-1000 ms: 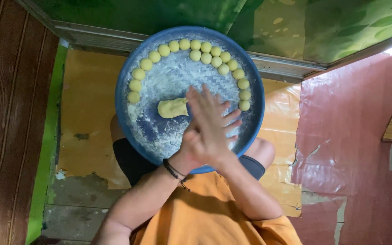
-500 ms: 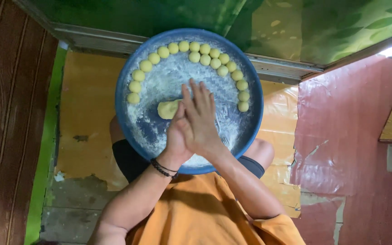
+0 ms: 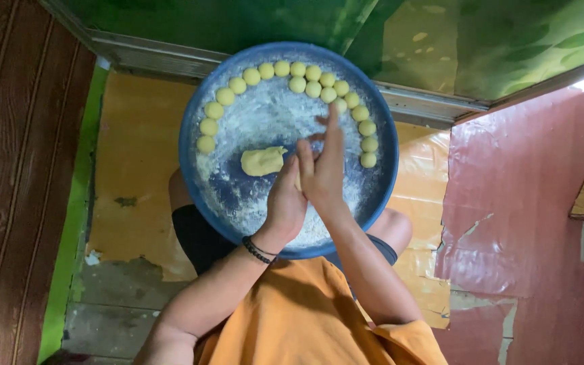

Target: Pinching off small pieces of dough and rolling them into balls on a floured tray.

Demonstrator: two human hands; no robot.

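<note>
A round blue tray dusted with white flour rests on my lap. Several small yellow dough balls line its far rim in an arc. A larger lump of yellow dough lies near the tray's middle. My left hand, with a black bracelet at the wrist, and my right hand are pressed palm to palm over the tray, just right of the lump. A sliver of dough shows between the palms. My right fingers point toward the far rim.
The floor under the tray has worn yellow covering on the left and red covering on the right. A dark wooden wall runs along the left. A green wall with a metal sill lies beyond the tray.
My pressed hands have slid against each other: the right hand moved forward toward the far rim and the left drew back. The dough lump is now fully uncovered.
</note>
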